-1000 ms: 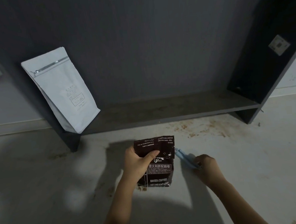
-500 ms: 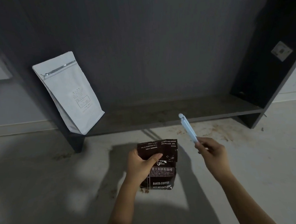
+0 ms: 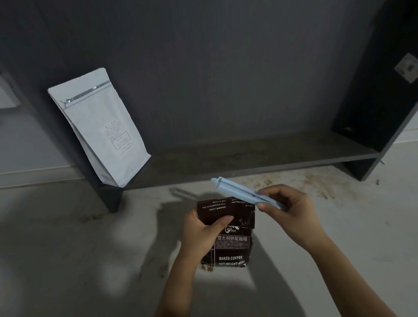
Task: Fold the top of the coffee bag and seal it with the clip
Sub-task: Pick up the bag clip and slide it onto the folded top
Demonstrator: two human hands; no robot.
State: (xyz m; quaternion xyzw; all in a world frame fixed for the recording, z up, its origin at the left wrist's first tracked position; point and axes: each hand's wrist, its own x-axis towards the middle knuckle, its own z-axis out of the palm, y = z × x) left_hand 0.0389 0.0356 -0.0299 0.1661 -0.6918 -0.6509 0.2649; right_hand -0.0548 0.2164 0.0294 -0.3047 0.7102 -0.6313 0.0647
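A dark brown coffee bag (image 3: 233, 245) stands on the pale floor, its top folded down toward me. My left hand (image 3: 202, 232) grips the bag from the left, thumb pressing the folded flap. My right hand (image 3: 287, 210) holds a long light blue clip (image 3: 239, 190) by its near end. The clip angles up and to the left, its far end just above the bag's folded top edge, apart from it. I cannot tell whether the clip's jaws are apart.
A white coffee pouch (image 3: 101, 128) leans at the left end of a low dark shelf (image 3: 252, 158) behind the bag. The shelf's dark side panel (image 3: 383, 98) rises at right. Brown coffee stains (image 3: 265, 181) mark the floor in front of the shelf.
My right hand lifted the clip off the floor beside the bag, then swung it left and down toward the folded top. My left hand kept holding the fold.
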